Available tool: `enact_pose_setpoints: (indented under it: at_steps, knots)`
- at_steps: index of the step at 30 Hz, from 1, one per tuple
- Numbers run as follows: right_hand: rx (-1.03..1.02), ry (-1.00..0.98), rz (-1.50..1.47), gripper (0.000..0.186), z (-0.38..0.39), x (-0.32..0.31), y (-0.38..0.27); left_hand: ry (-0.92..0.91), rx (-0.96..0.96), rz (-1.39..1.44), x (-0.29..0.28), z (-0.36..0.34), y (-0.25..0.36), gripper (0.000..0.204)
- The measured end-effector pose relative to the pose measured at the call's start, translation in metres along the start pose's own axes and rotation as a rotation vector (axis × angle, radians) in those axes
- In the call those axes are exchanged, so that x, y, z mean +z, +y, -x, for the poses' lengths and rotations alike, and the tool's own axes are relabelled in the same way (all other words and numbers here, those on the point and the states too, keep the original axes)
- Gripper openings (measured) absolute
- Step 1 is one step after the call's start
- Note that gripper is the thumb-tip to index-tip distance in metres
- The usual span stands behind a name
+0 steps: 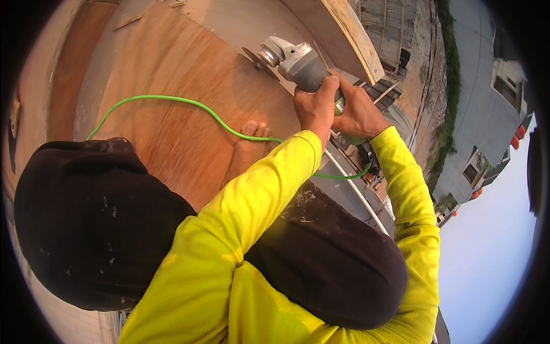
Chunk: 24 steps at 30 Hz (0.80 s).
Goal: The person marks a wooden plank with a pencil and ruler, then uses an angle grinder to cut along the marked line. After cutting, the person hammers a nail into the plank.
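Both hands are gripping 1 angle grinder (298,64): the left hand (314,108) is closing around its grey body, the right hand (358,112) around the rear handle. Its disc (252,57) is sitting seemingly just above the plywood sheet (172,86), near the sheet's far edge. A green cord (172,100) is looping across open plywood beside a bare foot (249,143).

Daylight, warm and soft in tone; exposure is even, with no blown highlights. The pale sky (487,252) at lower right is bright but not clipped. The reddish-brown plywood sheet (172,74) carries a diffuse orange cast and only faint shadows. The bright yellow long sleeves (258,200) read vivid and saturated. Strong fisheye distortion: straight edges bow toward the rim, and the grey building wall (475,86) curves. A black vignette rings the frame. Focus is acceptable at centre, softer toward the edges. No motion blur noted.
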State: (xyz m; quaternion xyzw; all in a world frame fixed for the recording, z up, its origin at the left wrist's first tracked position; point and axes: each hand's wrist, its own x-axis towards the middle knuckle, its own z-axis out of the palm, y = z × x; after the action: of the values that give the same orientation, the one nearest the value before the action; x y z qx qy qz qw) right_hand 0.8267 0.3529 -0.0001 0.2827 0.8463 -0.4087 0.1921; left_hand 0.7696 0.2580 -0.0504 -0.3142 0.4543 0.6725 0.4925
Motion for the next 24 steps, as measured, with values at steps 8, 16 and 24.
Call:
enact_pose_setpoints:
  at_steps: [8, 16, 24]
  knots:
    - [-0.034, 0.04, -0.072, 0.089, -0.006, 0.006, 0.001, 0.024, 0.041, -0.127, 0.001, -0.004, 0.013, 0.055]
    - [0.031, -0.05, -0.056, 0.094, -0.022, -0.001, -0.013, 0.032, -0.028, -0.126, 0.002, -0.002, 0.036, 0.049]
    - [-0.033, -0.006, -0.051, 0.09, -0.021, 0.002, -0.011, 0.016, -0.036, -0.095, 0.0, -0.001, 0.035, 0.047]
